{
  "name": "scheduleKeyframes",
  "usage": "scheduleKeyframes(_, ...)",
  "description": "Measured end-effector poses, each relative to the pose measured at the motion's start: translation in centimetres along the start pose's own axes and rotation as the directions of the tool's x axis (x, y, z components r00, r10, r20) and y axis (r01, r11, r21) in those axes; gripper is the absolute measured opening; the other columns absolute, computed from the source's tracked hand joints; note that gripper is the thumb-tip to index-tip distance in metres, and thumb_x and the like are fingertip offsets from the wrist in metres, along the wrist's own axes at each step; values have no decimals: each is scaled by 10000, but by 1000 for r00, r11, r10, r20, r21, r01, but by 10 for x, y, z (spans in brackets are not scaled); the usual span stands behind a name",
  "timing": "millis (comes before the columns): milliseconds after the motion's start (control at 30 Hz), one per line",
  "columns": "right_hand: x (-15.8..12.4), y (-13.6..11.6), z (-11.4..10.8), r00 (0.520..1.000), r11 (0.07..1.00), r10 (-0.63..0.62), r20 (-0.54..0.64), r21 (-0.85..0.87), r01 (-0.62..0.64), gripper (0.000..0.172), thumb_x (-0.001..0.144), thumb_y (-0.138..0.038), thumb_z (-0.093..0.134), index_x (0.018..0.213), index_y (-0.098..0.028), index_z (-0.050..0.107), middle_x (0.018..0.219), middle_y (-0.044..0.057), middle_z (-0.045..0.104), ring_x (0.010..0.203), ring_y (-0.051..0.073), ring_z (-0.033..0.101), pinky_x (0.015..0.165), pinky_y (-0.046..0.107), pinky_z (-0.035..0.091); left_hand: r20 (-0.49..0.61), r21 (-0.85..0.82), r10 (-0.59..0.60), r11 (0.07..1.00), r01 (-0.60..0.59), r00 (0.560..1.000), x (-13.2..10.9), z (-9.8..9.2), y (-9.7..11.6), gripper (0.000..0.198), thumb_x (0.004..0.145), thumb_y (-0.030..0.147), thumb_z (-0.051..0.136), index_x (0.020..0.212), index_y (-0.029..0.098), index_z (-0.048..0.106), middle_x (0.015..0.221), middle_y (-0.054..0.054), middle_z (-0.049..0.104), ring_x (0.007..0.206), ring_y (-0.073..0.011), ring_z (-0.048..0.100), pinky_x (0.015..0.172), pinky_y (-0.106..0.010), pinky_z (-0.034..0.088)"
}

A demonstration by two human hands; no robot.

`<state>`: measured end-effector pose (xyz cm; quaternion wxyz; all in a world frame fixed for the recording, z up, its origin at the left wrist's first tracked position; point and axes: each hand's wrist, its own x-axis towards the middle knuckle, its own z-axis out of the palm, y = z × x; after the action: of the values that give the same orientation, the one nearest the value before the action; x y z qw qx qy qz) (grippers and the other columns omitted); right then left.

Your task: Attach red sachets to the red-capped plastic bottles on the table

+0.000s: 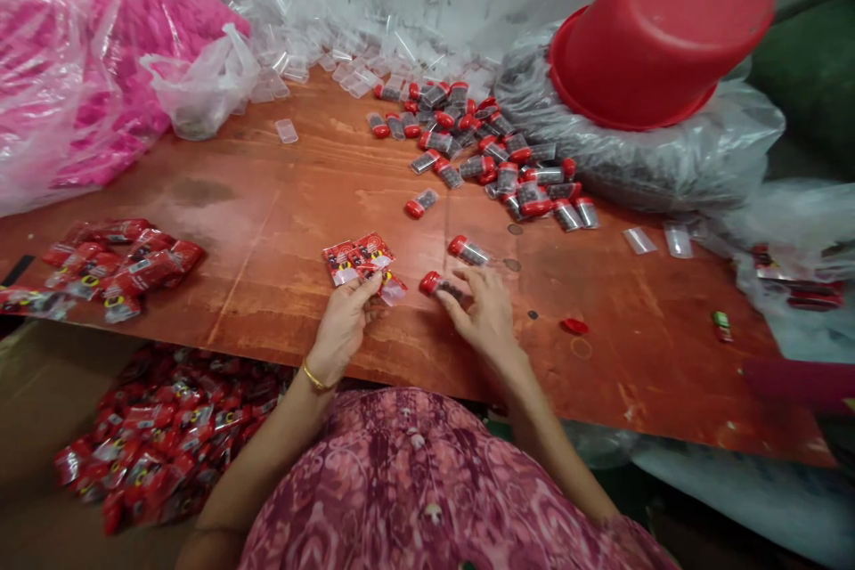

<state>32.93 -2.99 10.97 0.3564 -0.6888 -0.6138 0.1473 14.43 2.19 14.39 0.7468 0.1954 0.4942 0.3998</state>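
My left hand (344, 321) pinches a small red printed plastic sleeve (393, 288) just above the table. Two more red printed sleeves (342, 260) lie flat beyond its fingertips. My right hand (486, 307) has its thumb and fingers around a small clear container with a red cap (431, 283) and dark contents, which lies on its side on the table. Another red-capped container (469, 249) rests just beyond the right fingers. A third one (422, 203) lies farther off by itself.
A heap of red-capped containers (494, 142) spreads at the back. Behind it are loose clear containers (354, 71). A red tub (661, 36) sits upside down on a filled bag. Red packets (126, 267) lie at left, more (174, 427) in a box below. A pink bag (100, 62) fills the left corner.
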Motion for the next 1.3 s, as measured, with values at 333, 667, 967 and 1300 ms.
scheduleKeyframes(333,-11,25,6,997,970,-24,77,-240,42,300,817,-405,550,974,-153,596,951,130,645,893,276,559,776,406,420,-31,-46,-95,995,94,995,0,2,5,117,699,216,721,696,150,625,562,17,644,422,-84,542,420,-184,443)
scheduleKeyframes(667,-22,1,3,957,762,141,255,589,-269,377,738,-449,651,1012,-222,526,904,39,638,796,182,607,713,322,499,-6,-256,95,962,-93,995,13,30,4,76,739,167,676,702,168,610,676,36,665,646,-79,628,666,-187,478)
scheduleKeyframes(967,-24,-34,-2,847,523,62,527,706,-478,389,730,-484,669,960,-218,504,694,-43,525,473,68,446,433,203,388,222,100,163,977,-189,961,12,47,-3,230,678,323,733,668,150,582,577,41,621,492,-75,564,510,-180,438)
scheduleKeyframes(1300,-44,-40,11,843,413,77,532,753,-512,391,811,-492,575,1091,-260,432,842,-30,565,340,16,400,331,192,396,240,225,191,943,-246,952,0,44,-4,293,694,429,701,755,188,545,464,82,523,337,-97,528,360,-185,386)
